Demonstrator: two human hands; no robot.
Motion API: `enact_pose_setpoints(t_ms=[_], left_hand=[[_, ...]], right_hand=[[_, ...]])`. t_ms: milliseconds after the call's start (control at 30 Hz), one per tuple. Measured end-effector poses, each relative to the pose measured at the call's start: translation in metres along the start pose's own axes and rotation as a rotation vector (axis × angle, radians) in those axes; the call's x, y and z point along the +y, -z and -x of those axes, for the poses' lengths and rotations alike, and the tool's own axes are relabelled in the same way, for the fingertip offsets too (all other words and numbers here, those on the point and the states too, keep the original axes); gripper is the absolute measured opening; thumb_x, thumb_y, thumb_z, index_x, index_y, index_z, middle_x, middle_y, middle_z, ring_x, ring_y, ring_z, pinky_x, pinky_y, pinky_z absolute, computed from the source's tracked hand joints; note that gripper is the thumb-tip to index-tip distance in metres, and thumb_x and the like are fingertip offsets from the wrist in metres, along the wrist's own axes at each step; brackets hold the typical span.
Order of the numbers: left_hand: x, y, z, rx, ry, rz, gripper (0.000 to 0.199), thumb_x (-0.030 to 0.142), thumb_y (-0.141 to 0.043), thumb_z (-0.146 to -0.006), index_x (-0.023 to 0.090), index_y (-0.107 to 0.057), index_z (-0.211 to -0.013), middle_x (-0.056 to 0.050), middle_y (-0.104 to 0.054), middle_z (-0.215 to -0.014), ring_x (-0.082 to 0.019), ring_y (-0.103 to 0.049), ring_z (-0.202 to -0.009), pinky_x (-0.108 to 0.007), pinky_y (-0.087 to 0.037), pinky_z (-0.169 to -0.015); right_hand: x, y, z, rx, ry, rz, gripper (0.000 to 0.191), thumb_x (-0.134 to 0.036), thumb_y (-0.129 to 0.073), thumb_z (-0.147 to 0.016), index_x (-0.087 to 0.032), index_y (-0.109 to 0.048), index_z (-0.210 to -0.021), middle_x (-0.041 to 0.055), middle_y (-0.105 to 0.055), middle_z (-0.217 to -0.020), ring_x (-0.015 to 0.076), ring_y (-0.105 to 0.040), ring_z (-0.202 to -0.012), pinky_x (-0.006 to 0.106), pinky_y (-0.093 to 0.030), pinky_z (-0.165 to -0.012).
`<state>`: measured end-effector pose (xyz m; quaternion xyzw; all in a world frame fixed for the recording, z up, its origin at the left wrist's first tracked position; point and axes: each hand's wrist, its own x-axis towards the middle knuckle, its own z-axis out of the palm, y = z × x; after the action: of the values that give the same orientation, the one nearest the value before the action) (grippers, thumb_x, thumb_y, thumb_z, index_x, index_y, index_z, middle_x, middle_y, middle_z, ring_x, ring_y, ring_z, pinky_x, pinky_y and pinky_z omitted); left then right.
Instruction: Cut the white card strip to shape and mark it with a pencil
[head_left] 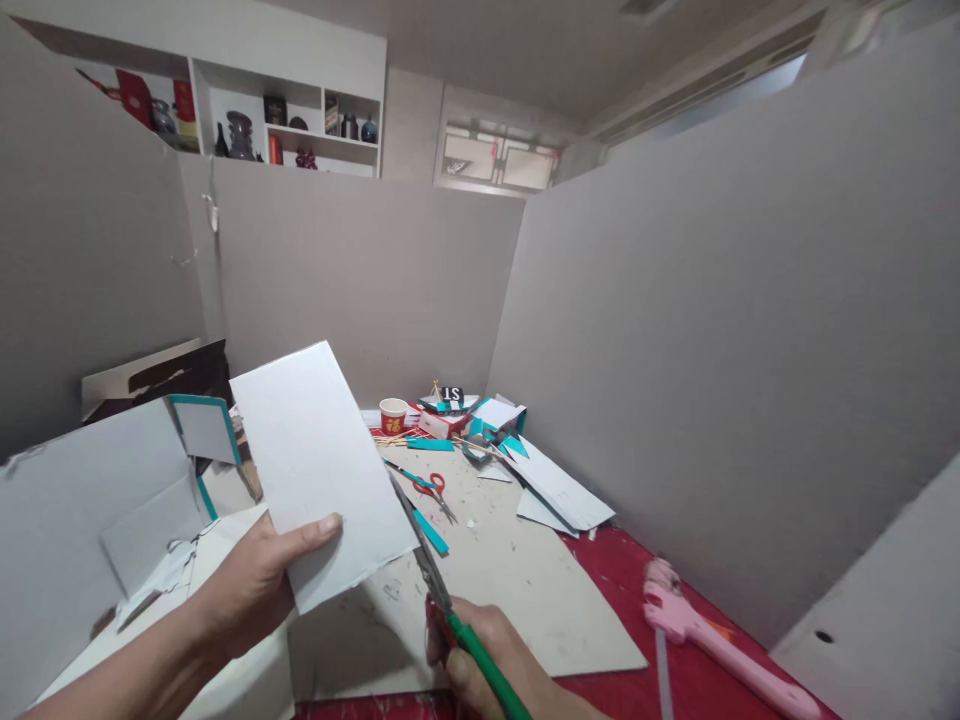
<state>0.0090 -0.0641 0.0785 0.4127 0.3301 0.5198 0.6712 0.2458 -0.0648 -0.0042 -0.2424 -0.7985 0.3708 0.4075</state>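
In the middle of the head view, my left hand [274,570] grips a white cardboard piece [322,460] by its lower left edge, thumb on top. The piece is held up, tilted, above the table. My right hand [487,650] is closed around green-handled scissors [487,665] at the bottom of the view. Their dark blades [424,550] point up and away, at the cardboard's lower right edge. Whether the blades touch the cardboard, I cannot tell. Beyond them, small red-handled scissors [433,488] lie on a pale board [517,590].
A pink tool [712,640] lies on the red tablecloth [600,570] at right. At the back stand a paper cup [393,415], sticks and a roll of tape [477,447]. Cardboard scraps [559,480] lean near the right partition [712,300]. Larger cardboard [90,520] fills the left.
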Motion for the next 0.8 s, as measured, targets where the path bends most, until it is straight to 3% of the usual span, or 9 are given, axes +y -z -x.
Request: enact_pose_setpoints(t_ms=[100,467,600,800], left_hand=[[-0.001,0.0,-0.001,0.008,0.004,0.006,0.044,0.025,-0.082,-0.07,0.015,-0.073,-0.111,-0.013,-0.077,-0.105,-0.025,-0.074,-0.084,-0.029,-0.057,-0.071],[-0.001,0.0,-0.001,0.003,-0.001,0.029,0.036,0.024,-0.085,-0.067,0.014,-0.076,-0.101,-0.011,-0.08,-0.092,-0.023,-0.073,-0.077,-0.029,-0.058,-0.073],[0.0,0.0,-0.001,-0.006,-0.002,0.014,0.028,0.025,-0.085,-0.067,0.014,-0.078,-0.091,-0.012,-0.079,-0.094,-0.023,-0.073,-0.077,-0.029,-0.057,-0.072],[-0.002,-0.002,0.002,-0.041,0.035,0.008,0.035,0.028,-0.082,-0.07,0.016,-0.076,-0.103,-0.014,-0.077,-0.104,-0.027,-0.072,-0.088,-0.032,-0.056,-0.075]], right_hand=[[0.006,-0.003,0.003,0.023,-0.014,0.003,0.052,-0.066,-0.038,-0.09,-0.019,-0.044,-0.07,-0.0029,-0.039,-0.059,0.0111,-0.037,-0.052,0.024,-0.028,-0.047],[0.009,-0.007,0.003,0.017,-0.022,0.002,0.051,-0.064,-0.038,-0.093,-0.019,-0.042,-0.069,-0.0041,-0.035,-0.058,0.0105,-0.034,-0.051,0.024,-0.027,-0.046],[0.001,-0.006,0.001,0.009,-0.015,-0.024,0.051,-0.065,-0.038,-0.092,-0.02,-0.042,-0.068,-0.0047,-0.034,-0.057,0.0102,-0.033,-0.05,0.024,-0.026,-0.046],[-0.007,-0.002,0.0,-0.014,-0.033,0.013,0.051,-0.066,-0.037,-0.091,-0.018,-0.047,-0.076,-0.0021,-0.038,-0.064,0.0133,-0.038,-0.058,0.025,-0.029,-0.051]])
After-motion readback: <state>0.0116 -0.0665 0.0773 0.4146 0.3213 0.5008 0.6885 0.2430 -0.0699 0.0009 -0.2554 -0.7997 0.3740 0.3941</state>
